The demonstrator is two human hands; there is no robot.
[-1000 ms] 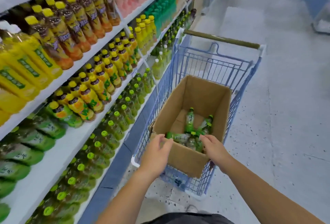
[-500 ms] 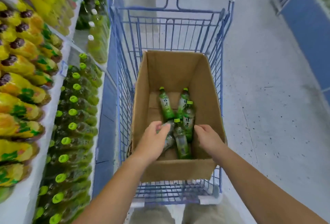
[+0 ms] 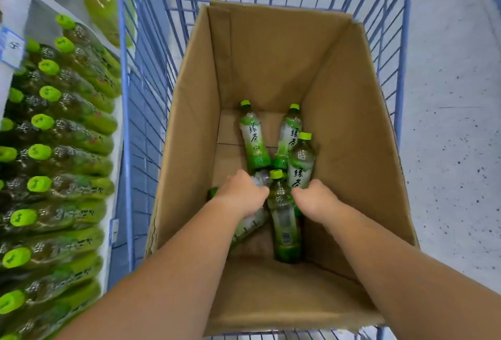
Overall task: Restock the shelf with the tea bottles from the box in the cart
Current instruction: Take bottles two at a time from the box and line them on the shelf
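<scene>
A brown cardboard box (image 3: 271, 68) stands open in the blue wire cart (image 3: 151, 95). Several green tea bottles with lime caps lie loose on its bottom; one (image 3: 254, 139) lies at the far left and one (image 3: 283, 220) lies between my hands. My left hand (image 3: 241, 196) is deep in the box, fingers curled over a bottle (image 3: 250, 224) lying slantwise under it. My right hand (image 3: 314, 200) curls round the lower end of a labelled bottle (image 3: 301, 163). The fingertips of both hands are hidden.
To the left, shelves hold rows of green tea bottles (image 3: 67, 128) with caps facing out, close against the cart's side. A larger pale yellow-green bottle (image 3: 100, 6) stands further along the shelves. Grey speckled floor (image 3: 447, 150) lies to the right of the cart.
My view has dropped from the shelves down into the box. Both hands went from the box's near rim down to the bottles and now curl on them.
</scene>
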